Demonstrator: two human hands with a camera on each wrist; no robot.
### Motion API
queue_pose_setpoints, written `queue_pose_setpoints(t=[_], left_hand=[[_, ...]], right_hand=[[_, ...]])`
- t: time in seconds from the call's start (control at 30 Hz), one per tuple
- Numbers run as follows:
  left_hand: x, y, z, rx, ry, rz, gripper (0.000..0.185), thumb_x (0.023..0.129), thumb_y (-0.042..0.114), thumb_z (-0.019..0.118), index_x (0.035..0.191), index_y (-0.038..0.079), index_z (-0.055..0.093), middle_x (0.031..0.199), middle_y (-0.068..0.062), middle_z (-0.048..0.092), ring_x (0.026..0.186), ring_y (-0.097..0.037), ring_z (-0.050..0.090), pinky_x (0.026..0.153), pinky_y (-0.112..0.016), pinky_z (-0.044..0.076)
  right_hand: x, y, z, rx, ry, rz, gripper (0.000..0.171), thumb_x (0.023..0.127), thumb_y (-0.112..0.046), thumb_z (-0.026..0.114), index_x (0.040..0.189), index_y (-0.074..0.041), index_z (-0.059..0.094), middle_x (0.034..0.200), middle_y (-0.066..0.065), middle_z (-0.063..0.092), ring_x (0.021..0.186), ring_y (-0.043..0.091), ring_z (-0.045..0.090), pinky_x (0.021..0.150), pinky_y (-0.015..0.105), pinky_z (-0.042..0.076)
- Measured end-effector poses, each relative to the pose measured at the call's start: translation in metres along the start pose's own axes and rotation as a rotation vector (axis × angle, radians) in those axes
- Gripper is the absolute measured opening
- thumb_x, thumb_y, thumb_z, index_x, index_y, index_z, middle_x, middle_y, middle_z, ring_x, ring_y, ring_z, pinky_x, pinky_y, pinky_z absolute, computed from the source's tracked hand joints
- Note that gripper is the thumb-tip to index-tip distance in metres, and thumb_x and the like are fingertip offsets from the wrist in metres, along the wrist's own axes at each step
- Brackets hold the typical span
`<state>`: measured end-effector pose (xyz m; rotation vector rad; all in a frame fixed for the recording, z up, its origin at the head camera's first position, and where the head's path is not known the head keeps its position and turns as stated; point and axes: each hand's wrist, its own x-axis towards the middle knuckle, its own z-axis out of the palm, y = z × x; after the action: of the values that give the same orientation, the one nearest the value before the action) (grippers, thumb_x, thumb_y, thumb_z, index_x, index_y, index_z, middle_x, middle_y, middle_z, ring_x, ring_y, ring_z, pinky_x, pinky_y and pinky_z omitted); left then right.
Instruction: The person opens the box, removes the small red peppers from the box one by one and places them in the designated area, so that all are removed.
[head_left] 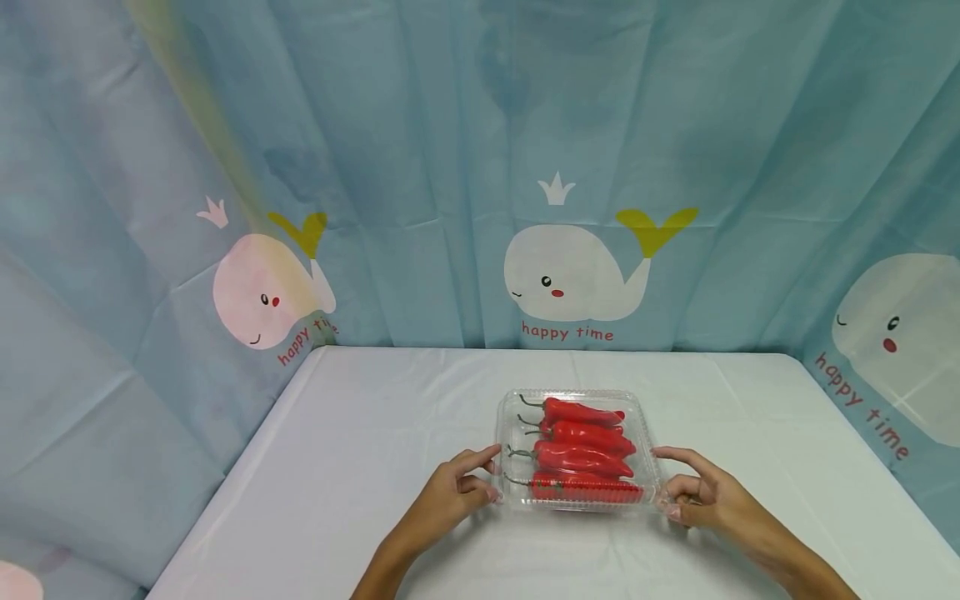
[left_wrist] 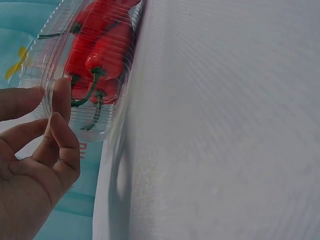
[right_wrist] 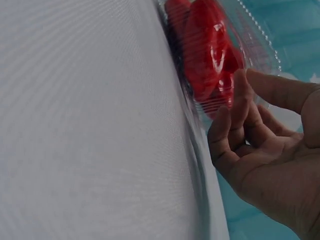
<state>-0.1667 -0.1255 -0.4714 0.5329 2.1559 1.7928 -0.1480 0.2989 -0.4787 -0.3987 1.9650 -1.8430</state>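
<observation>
A clear plastic clamshell box [head_left: 577, 506] with ridged walls is at the front middle of the table. Several red peppers [head_left: 581, 457] with thin green stems lie side by side in it, seen through the plastic. At the box's left side my left hand [head_left: 452, 493] pinches the rim between thumb and fingers. My right hand [head_left: 708, 493] pinches the opposite rim on the right side. The left wrist view shows pepper stems [left_wrist: 95, 82] close behind the wall near the left fingertips. Whether the box's bottom touches the table cannot be told.
A white cloth covers the table [head_left: 360, 433]. Behind it and along both sides hangs a blue curtain [head_left: 420, 167] printed with white whales [head_left: 570, 271] and red lettering.
</observation>
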Motion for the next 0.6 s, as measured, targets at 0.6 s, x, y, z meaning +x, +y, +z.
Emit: queue_pose_setpoints(t=[0.6], left_hand=[[-0.0012, -0.0001, -0.0012, 0.042, 0.004, -0.035, 0.061, 0.101, 0.009, 0.065, 0.159, 0.007, 0.048, 0.132, -0.018, 0.054, 0.099, -0.02, 0.076, 0.086, -0.025, 0.055]], right_hand=[[-0.0024, -0.0097, -0.0007, -0.064, 0.007, 0.005, 0.064, 0.104, -0.004, 0.059, 0.162, -0.01, 0.033, 0.119, 0.013, 0.066, 0.096, 0.024, 0.068, 0.08, 0.041, 0.063]])
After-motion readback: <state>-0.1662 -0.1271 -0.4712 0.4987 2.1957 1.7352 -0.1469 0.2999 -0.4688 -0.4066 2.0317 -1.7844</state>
